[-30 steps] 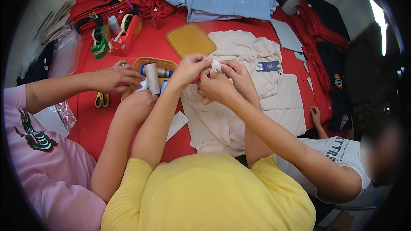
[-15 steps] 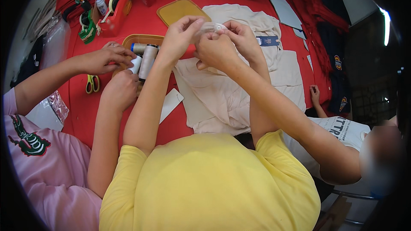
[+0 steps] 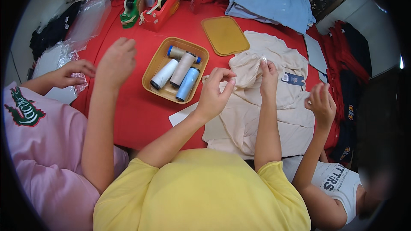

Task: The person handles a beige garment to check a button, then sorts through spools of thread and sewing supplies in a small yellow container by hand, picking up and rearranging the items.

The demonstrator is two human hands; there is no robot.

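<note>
A cream garment (image 3: 274, 122) lies crumpled before me on a red-covered table. My right hand (image 3: 269, 79) pinches a raised fold of it, where a small shiny button-like piece (image 3: 263, 58) shows at the fingertips. To the left, my left hand (image 3: 216, 94) is lifted with thumb and forefinger together. Whatever it may hold is too fine to make out. A navy hang tag (image 3: 294, 79) rests on the cloth just right of my right hand.
Left of my hands, a tan tray (image 3: 147, 77) holds several thread spools; its yellowish lid (image 3: 224, 36) lies behind. A green tape dispenser (image 3: 129, 15) and a red one (image 3: 160, 15) stand farther back. Co-workers' raised hands (image 3: 116, 62) flank me. Blue shirts (image 3: 261, 0) are piled at the back.
The view has shifted left. My hands have drawn apart and lower; the right co-worker's hand has pulled away from mine. The left co-worker's hands have left the tray, showing the spools.
</note>
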